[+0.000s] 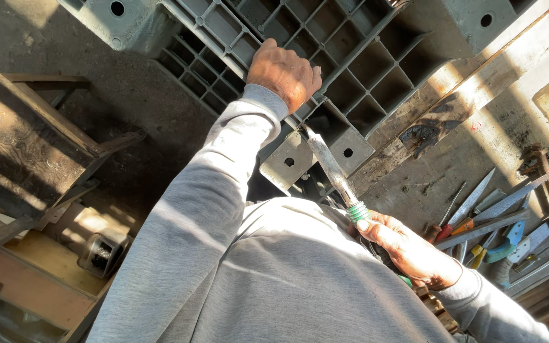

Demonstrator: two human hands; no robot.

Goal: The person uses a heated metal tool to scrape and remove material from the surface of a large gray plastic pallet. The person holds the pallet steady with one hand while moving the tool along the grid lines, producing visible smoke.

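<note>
Head view, item record: grey ribbed plastic pallet [351, 76], stood at the far side against a worktable [490, 140]. Left hand [284, 73] is closed over a pallet rib. Right hand [408, 251] is wrapped round the green-ringed handle of a flat-bladed tool [332, 168]. Tool long axis runs from near right to far left, tip pointed at the pallet's corner block. For clean work, the blade is best kept in line with the seam while the pallet is steadied. Loose hand tools [490, 222] are noted at right
</note>
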